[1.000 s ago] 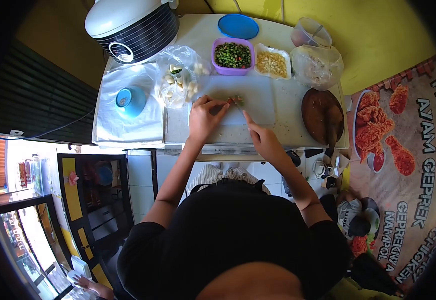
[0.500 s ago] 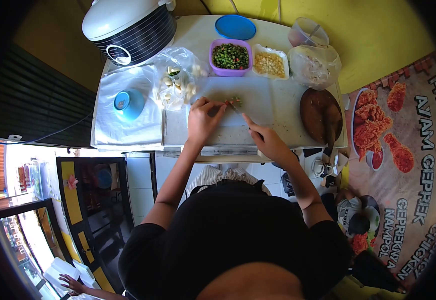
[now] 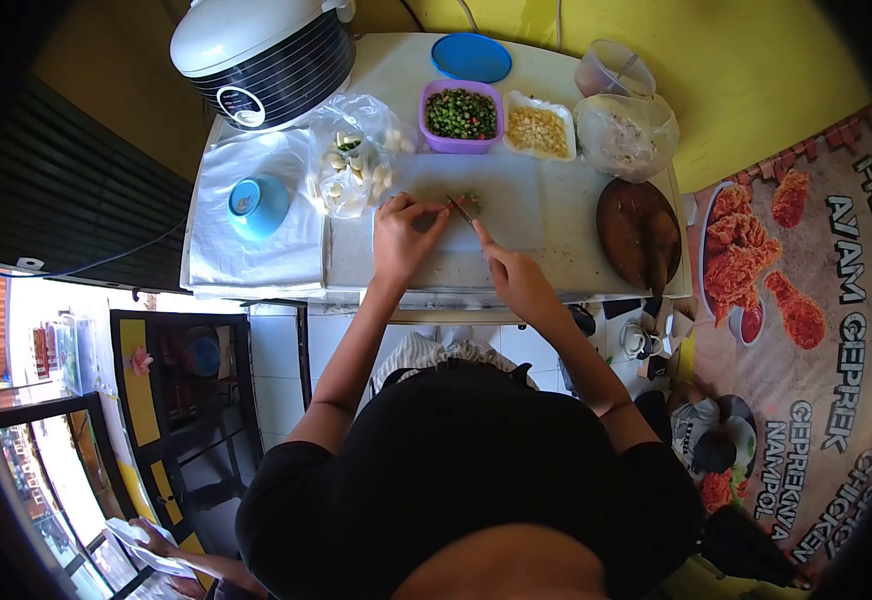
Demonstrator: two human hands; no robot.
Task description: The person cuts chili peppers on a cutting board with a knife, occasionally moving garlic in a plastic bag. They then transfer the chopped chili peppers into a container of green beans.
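My right hand (image 3: 515, 274) is wrapped round a small knife (image 3: 462, 211), whose blade points up and left over a translucent cutting board (image 3: 512, 195). Beside the blade tip, my left hand (image 3: 405, 237) has thumb and fingertips pinched together at the board's left part; what they hold is too small to name. A little heap of chopped green and red pieces (image 3: 471, 200) lies by the blade. Beyond the board stand a purple container (image 3: 424, 128) of chopped green pieces and a white tray (image 3: 570, 140) of chopped pale pieces.
A plastic bag of peeled cloves (image 3: 349, 170), an upturned blue bowl (image 3: 257, 205) and a rice cooker (image 3: 266, 50) are on the left. A blue lid (image 3: 471, 58) lies behind. To the right are a filled plastic bag (image 3: 626, 135) and a stone mortar (image 3: 636, 235). Another person's arm (image 3: 226, 569) shows at lower left.
My right hand and the knife have shifted slightly left, closer to my left hand. At lower left the other person's hand has moved with white boxes.
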